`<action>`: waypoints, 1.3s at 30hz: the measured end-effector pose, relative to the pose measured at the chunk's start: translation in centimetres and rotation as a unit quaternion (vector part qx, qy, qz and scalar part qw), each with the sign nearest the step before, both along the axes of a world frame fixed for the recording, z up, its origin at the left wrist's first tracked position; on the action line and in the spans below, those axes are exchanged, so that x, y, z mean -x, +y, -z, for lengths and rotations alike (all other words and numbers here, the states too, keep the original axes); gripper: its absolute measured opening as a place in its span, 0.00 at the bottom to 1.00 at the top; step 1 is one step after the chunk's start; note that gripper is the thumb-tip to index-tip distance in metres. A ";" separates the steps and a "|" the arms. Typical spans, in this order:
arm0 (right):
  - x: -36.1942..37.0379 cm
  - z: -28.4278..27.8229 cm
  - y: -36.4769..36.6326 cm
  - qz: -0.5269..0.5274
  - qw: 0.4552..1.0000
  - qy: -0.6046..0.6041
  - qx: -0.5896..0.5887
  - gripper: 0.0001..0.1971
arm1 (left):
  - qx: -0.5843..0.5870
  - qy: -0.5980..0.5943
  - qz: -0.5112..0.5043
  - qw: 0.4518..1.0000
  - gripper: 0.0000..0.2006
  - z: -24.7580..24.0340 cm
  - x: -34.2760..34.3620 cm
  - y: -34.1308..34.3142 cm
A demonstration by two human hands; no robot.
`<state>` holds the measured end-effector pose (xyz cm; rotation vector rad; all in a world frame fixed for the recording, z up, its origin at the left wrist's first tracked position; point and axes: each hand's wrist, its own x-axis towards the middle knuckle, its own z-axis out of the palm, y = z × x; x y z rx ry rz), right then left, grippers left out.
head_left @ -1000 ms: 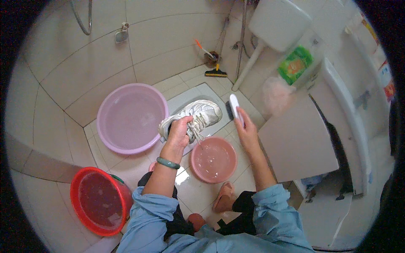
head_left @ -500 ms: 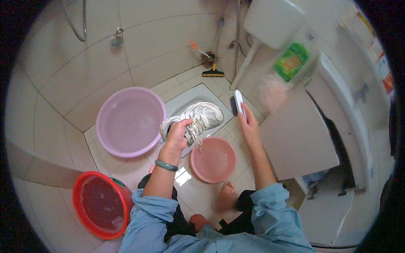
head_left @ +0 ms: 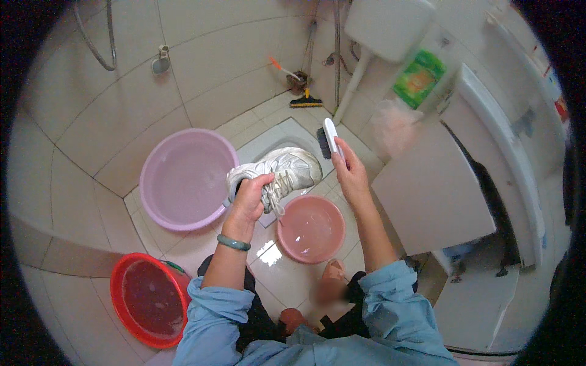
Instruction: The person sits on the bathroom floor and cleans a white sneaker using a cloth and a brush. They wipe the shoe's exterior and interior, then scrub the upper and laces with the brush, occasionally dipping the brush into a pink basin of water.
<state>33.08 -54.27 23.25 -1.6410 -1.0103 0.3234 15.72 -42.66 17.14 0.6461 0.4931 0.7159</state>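
Observation:
My left hand [head_left: 249, 199] grips a white and silver sneaker [head_left: 296, 166] near its ankle opening, the toe pointing right and the loose laces hanging down. Closed around the white handle of a scrub brush [head_left: 329, 137] is my right hand [head_left: 351, 172]. The brush's dark bristles face left, just above and to the right of the sneaker's toe, apart from it. Beneath the sneaker stands a pink basin [head_left: 311, 235] with some water in it. Left of the sneaker is a larger purple basin [head_left: 189, 180], which also holds water.
A red bucket [head_left: 149, 299] of dark liquid stands at lower left. Behind the sneaker lies a squat toilet [head_left: 278, 135]; a floor squeegee [head_left: 306, 101] leans in the corner. An open cabinet door [head_left: 433, 195] juts in on the right, below a green bag [head_left: 420, 79].
The brush in my right hand has moved up and left, nearer the sneaker. My left hand and the sneaker have shifted slightly left. The whole view has moved a little.

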 end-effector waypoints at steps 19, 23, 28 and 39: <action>3.4 1.9 -2.4 0.000 0.998 -0.061 -0.017 0.20 | -0.018 -0.079 -0.038 0.996 0.13 0.2 1.7 1.3; 3.7 -2.4 1.3 -0.054 0.989 -0.119 0.066 0.19 | -0.086 -0.015 -0.084 0.993 0.13 0.3 1.8 1.2; 3.0 12.6 -3.9 -0.119 0.946 -0.282 0.102 0.18 | -0.052 -0.111 -0.144 0.982 0.15 -1.1 3.9 2.5; 3.0 24.3 -4.2 0.041 0.888 0.217 0.403 0.34 | 0.042 -0.024 -0.149 0.988 0.17 -2.2 6.2 4.0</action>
